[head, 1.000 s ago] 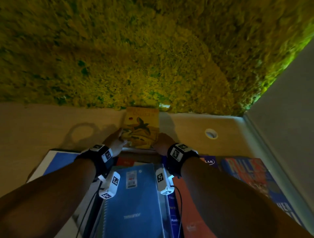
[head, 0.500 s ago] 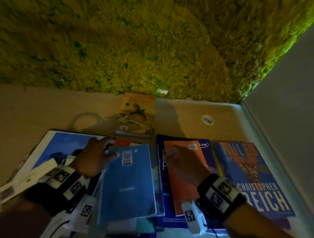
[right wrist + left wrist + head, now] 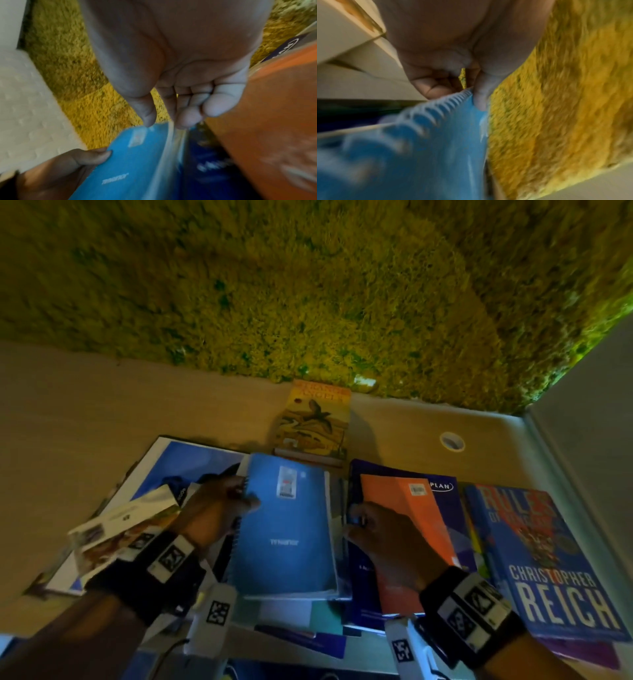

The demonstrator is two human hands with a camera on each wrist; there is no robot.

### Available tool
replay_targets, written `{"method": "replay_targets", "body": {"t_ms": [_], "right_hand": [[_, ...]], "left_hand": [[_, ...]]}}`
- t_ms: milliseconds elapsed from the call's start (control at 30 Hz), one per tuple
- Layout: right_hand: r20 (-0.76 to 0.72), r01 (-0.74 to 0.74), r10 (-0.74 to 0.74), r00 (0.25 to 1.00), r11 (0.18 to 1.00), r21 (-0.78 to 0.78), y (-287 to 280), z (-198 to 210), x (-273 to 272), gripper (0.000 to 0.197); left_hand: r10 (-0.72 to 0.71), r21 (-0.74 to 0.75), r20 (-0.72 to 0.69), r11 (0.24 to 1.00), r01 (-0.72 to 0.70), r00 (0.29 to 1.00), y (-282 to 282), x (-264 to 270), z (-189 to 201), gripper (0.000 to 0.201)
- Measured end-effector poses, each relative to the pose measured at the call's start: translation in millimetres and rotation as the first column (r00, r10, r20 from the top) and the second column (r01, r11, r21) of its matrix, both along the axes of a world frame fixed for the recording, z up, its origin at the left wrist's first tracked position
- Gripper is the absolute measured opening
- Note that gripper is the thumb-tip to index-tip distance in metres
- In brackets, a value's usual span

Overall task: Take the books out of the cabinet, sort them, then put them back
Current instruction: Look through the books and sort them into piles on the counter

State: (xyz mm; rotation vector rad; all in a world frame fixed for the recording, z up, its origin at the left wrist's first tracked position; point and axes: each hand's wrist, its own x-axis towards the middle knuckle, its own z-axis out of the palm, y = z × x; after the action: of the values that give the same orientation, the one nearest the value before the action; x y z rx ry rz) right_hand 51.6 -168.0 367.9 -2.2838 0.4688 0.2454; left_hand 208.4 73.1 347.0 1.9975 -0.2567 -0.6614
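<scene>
Left hand point(image 3: 219, 510) gripped the blue spiral notebook point(image 3: 286, 529) at its coil edge, thumb on the cover near the top and fingers curled under; the left wrist view showed the thumb pressed right beside the wire coil. Right hand point(image 3: 387, 539) sat just right of the notebook, thumb and curled fingers at its free page edge; whether they had closed on it I could not tell. Notebook lay on a loose pile, with the orange book point(image 3: 407, 529) just right of it and the bird-cover paperback point(image 3: 313, 422) just beyond its top edge, against the yellow-green shag wall point(image 3: 308, 285). Judged light, with a thin flexible cover likely to sag if lifted by one corner; smooth cover might slip. Best held along the stiff coil side, other hand supporting the open edge.
</scene>
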Motion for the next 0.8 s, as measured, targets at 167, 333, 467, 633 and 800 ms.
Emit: {"method": "replay_targets", "body": {"t_ms": [167, 333, 467, 633, 800], "right_hand": [[0.105, 0.149, -0.192, 0.976, 0.933, 0.326, -2, 3, 6, 0.022], [0.034, 0.217, -0.291, 0.956, 0.78, 0.587, -8, 9, 5, 0.026], [0.033, 0.179, -0.228, 0.973, 0.837, 0.518, -8, 3, 5, 0.021], [0.013, 0.311, -0.391, 0.92, 0.752, 0.581, -22, 2, 14, 0.027], [0.056, 0.304, -0.413, 0.909, 0.747, 0.591, -31, 5, 13, 0.022]], "left_hand": [[0.003, -0.217, 0.144, 0.976, 0.028, 0.99, 5, -1, 49, 0.032], [0.022, -0.335, 0.233, 0.94, 0.059, 0.972, 10, -19, 74, 0.016], [0.15, -0.436, 0.03, 0.892, -0.122, 0.988, 13, -17, 60, 0.029], [0.211, -0.279, -0.075, 0.934, -0.223, 0.975, 24, 8, 8, 0.04], [0.232, -0.137, -0.146, 0.958, -0.252, 0.962, 21, 17, -27, 0.03]]}}
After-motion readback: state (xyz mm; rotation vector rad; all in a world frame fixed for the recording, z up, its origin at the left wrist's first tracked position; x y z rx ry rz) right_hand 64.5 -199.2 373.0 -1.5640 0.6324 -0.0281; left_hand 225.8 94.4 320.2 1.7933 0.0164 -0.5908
